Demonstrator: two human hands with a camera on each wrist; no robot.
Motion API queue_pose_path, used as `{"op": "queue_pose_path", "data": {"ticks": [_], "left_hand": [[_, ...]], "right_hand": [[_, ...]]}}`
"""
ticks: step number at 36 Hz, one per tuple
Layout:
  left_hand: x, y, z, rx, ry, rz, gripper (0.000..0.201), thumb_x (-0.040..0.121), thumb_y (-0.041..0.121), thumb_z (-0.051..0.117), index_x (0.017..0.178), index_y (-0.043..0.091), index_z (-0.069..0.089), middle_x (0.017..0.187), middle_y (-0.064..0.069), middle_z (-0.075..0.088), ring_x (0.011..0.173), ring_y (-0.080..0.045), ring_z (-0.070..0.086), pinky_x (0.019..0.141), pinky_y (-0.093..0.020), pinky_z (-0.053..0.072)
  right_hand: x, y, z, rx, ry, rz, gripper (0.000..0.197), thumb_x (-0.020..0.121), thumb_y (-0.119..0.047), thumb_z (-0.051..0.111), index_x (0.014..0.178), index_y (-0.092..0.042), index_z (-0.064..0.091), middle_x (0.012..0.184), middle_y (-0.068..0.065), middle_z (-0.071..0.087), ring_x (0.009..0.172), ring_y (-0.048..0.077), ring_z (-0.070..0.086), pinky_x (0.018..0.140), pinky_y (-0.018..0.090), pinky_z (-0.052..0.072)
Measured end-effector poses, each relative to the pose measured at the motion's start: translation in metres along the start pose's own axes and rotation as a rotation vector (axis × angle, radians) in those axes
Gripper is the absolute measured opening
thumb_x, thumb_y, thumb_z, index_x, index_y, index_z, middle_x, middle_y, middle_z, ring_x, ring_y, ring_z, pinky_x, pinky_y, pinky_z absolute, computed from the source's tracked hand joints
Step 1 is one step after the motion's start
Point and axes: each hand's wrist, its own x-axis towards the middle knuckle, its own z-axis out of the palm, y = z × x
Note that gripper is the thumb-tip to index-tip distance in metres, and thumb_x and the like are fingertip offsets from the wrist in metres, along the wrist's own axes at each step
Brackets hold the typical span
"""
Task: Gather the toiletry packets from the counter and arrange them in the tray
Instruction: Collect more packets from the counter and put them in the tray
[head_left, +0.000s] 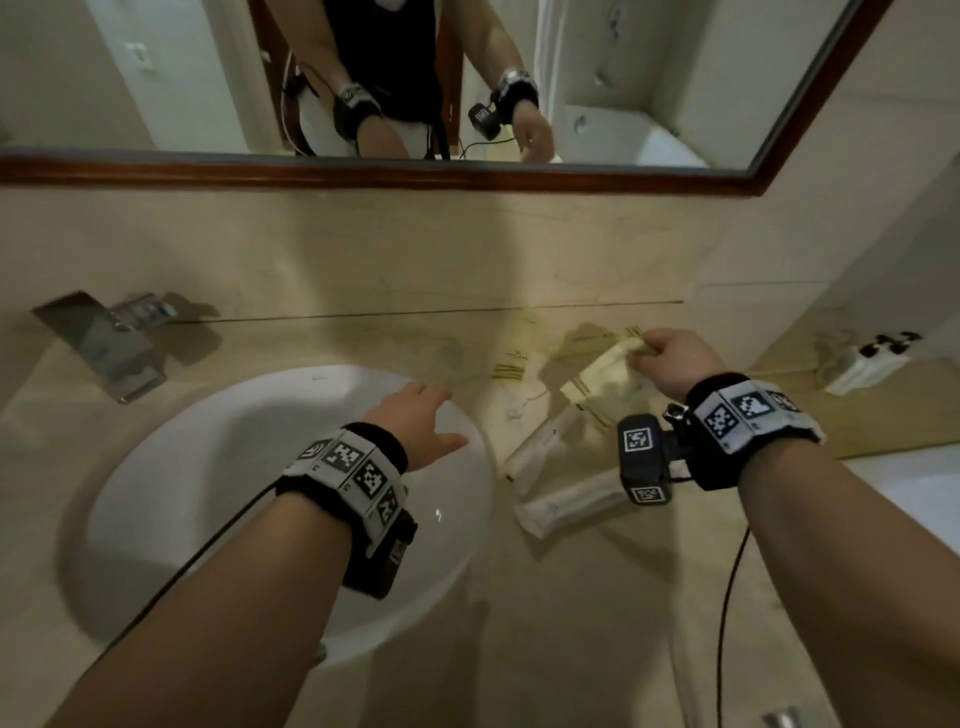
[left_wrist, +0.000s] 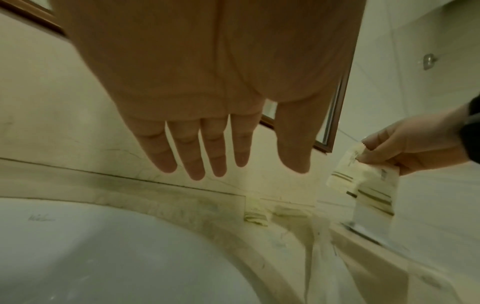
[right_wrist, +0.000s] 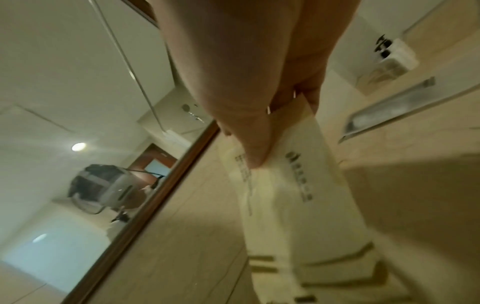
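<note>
My right hand (head_left: 660, 353) (left_wrist: 405, 148) (right_wrist: 249, 127) pinches the top edge of a cream toiletry packet (head_left: 608, 382) (left_wrist: 345, 176) (right_wrist: 293, 205) with dark stripes. It hangs just above the counter, and a second packet seems to overlap it. On the beige counter below lie a flat striped packet (head_left: 511, 358) (left_wrist: 255, 218) and two long pale sachets (head_left: 540, 447) (head_left: 576, 501). My left hand (head_left: 415, 421) (left_wrist: 241, 152) hovers open over the sink's right edge, fingers straight, holding nothing. A brown flat surface (head_left: 841, 421) to the right may be the tray.
The white round sink (head_left: 218, 467) fills the left half, with a metal faucet (head_left: 104, 343) behind it. A white holder with dark-capped items (head_left: 867, 361) (right_wrist: 394, 55) stands at the far right. The wood-framed mirror (head_left: 363, 171) runs above the backsplash.
</note>
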Motion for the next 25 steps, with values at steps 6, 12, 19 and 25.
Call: {"op": "queue_pose_path", "data": {"ticks": [6, 12, 19, 25], "left_hand": [[-0.024, -0.008, -0.014, -0.165, 0.101, 0.064, 0.063, 0.090, 0.044, 0.052, 0.144, 0.020, 0.030, 0.146, -0.002, 0.041, 0.132, -0.020, 0.041, 0.108, -0.034, 0.035], [-0.057, -0.023, -0.022, -0.292, 0.140, 0.151, 0.046, 0.092, 0.041, 0.049, 0.133, 0.020, 0.046, 0.126, 0.000, 0.060, 0.115, -0.017, 0.057, 0.094, -0.029, 0.044], [-0.098, -0.079, -0.034, -0.287, 0.234, 0.139, 0.010, 0.091, 0.025, 0.054, 0.081, 0.025, 0.054, 0.075, 0.009, 0.058, 0.082, -0.021, 0.061, 0.067, -0.026, 0.049], [-0.132, -0.157, -0.052, -0.305, 0.314, 0.059, 0.029, 0.090, 0.024, 0.055, 0.064, 0.032, 0.047, 0.070, 0.010, 0.059, 0.075, -0.015, 0.058, 0.069, -0.025, 0.040]], "right_hand": [[-0.044, -0.051, 0.003, 0.117, -0.066, -0.205, 0.035, 0.091, -0.026, 0.058, 0.120, -0.006, 0.060, 0.121, 0.013, 0.063, 0.113, 0.028, 0.057, 0.096, 0.034, 0.042], [-0.094, -0.101, 0.014, 0.332, -0.088, -0.360, 0.033, 0.091, -0.016, 0.060, 0.061, -0.025, 0.048, 0.057, -0.011, 0.044, 0.048, -0.005, 0.050, 0.046, 0.005, 0.034], [-0.126, -0.162, 0.055, 0.472, -0.212, -0.430, 0.020, 0.089, -0.017, 0.062, 0.074, -0.030, 0.061, 0.058, -0.020, 0.060, 0.056, -0.011, 0.055, 0.064, 0.017, 0.039], [-0.153, -0.219, 0.095, 0.406, -0.310, -0.479, 0.027, 0.090, -0.017, 0.061, 0.065, -0.025, 0.053, 0.060, -0.011, 0.053, 0.055, 0.002, 0.049, 0.048, 0.010, 0.039]]}}
